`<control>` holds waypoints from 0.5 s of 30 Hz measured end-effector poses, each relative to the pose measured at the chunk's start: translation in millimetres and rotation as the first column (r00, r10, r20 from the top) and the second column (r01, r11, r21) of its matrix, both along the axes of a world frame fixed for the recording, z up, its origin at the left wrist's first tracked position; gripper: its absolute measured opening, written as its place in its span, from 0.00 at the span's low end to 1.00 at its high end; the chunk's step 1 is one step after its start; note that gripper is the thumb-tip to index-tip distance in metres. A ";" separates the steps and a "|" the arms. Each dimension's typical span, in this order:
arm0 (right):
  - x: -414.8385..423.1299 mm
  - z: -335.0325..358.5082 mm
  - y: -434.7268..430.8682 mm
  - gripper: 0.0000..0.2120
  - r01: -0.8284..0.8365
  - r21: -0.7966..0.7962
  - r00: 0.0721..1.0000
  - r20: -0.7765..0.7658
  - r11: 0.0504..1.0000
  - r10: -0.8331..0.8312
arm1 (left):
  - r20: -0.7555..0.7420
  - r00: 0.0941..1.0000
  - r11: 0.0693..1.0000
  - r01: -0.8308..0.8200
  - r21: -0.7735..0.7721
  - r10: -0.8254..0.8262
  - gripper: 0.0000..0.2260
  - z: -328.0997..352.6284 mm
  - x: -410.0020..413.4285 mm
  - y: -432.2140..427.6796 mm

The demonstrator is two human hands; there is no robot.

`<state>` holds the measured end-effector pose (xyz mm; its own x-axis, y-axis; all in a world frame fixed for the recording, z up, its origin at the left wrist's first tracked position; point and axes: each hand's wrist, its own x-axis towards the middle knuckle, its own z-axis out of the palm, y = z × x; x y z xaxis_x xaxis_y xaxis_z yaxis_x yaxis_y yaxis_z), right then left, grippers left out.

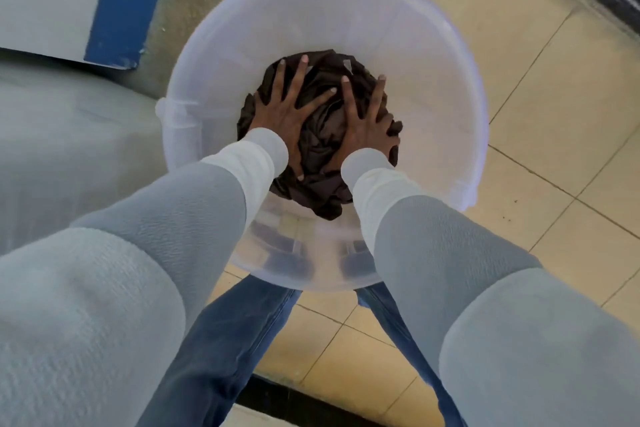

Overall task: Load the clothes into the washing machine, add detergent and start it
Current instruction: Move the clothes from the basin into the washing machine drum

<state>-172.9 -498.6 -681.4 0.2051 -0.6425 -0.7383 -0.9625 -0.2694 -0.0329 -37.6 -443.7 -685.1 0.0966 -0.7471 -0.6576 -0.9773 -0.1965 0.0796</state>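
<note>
White bucket [408,45] holds dark clothes [322,163]; left hand [287,111], right hand [363,121] pressing flat

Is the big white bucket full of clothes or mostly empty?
Mostly empty. The dark clothes lie crumpled only at the bottom of the bucket, with bare white wall above them up to the rim.

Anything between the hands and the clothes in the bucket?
Nothing visible. The left hand and right hand lie with spread fingers directly on the dark clothes at the bottom of the white bucket. Its wall rings them, so the only way out is upward.
</note>
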 end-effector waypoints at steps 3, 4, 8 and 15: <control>0.2 -26.4 -8.8 0.66 -0.020 0.072 0.999 -0.028 0.997 0.022 | -0.036 0.997 0.993 -0.064 0.095 0.068 0.59 -28.5 1.2 -3.4; -1.6 -32.4 -10.3 0.62 -0.048 0.086 0.998 -0.041 0.995 0.051 | -0.032 0.998 0.993 -0.052 0.109 0.055 0.55 -34.9 1.4 -4.0; -3.7 -40.8 -3.4 0.45 -0.108 0.075 0.994 -0.003 0.991 0.109 | -0.034 0.997 0.995 -0.065 0.069 0.067 0.42 -48.8 -3.8 6.7; -3.8 -27.2 14.8 0.29 -0.129 -0.023 0.990 0.044 0.991 0.130 | -0.028 0.987 0.988 -0.156 0.022 0.156 0.34 -39.2 -8.8 17.6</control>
